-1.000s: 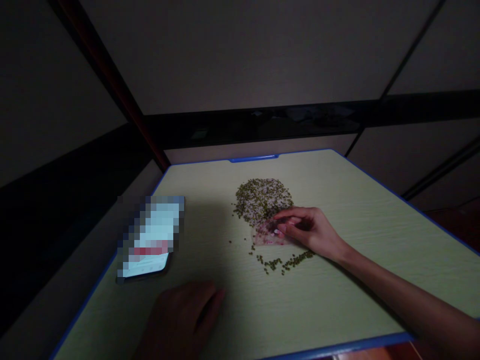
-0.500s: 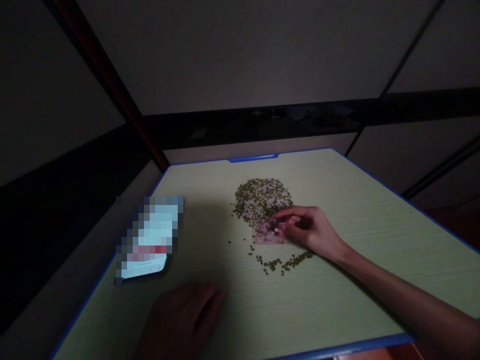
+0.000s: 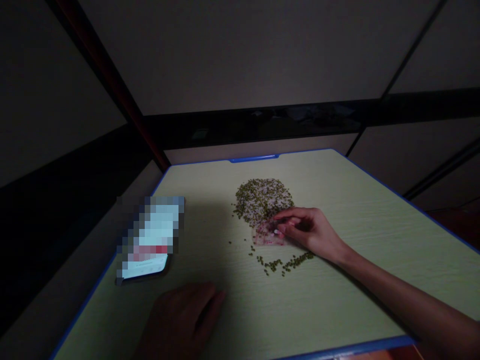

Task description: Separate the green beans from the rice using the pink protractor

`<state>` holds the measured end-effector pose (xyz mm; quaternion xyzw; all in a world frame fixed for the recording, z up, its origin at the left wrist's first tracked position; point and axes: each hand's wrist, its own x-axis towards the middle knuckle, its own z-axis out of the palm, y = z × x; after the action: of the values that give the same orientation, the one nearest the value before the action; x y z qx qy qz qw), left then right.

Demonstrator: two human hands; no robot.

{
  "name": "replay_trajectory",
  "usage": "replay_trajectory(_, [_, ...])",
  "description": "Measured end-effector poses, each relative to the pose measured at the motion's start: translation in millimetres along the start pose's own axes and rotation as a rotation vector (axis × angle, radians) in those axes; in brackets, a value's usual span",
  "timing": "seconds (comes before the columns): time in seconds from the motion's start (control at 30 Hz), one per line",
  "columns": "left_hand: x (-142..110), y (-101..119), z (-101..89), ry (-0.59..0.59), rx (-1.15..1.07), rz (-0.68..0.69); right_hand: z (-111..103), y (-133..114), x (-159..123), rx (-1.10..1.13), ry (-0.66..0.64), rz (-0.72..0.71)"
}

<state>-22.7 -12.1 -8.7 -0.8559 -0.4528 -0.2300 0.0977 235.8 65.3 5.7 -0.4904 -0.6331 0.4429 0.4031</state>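
My right hand (image 3: 309, 230) rests at the near edge of a pile of small green beans (image 3: 255, 197), which lies spread over a whitish, speckled patch. Its thumb and forefinger are pinched together; a tiny white spot shows at the fingertips, and what they hold, if anything, is too small to name. Beneath the fingertips lies a pinkish, see-through square (image 3: 268, 237), like a piece of film or a small bag, partly covered by the hand. Nearer to me, a loose row of green beans (image 3: 275, 264) curves across the table. In deep shadow, my left hand (image 3: 182, 317) lies closed on the tabletop, fingers curled in.
A phone (image 3: 155, 237) with a lit, partly blurred screen lies at the left edge of the table (image 3: 348, 200). The table has a blue rim and a blue handle (image 3: 255, 158) at its far side. Dark panels (image 3: 240, 55) stand behind it.
My right hand stays at the edge of the pile with its fingertips pinched, shifting only very slightly. The pinkish square shows a little differently under it. My left hand has not moved.
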Motion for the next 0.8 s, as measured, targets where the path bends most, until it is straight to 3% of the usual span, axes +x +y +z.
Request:
replay_trajectory(0.5, [-2.5, -0.9, 1.8, -0.013, -0.017, 0.000, 1.8, 6.1, 1.9, -0.021, -0.006, -0.044])
replay_trajectory(0.8, [-1.1, 0.3, -1.1, -0.005, 0.012, 0.005, -0.4, 5.6, 4.9, -0.292, -0.058, -0.325])
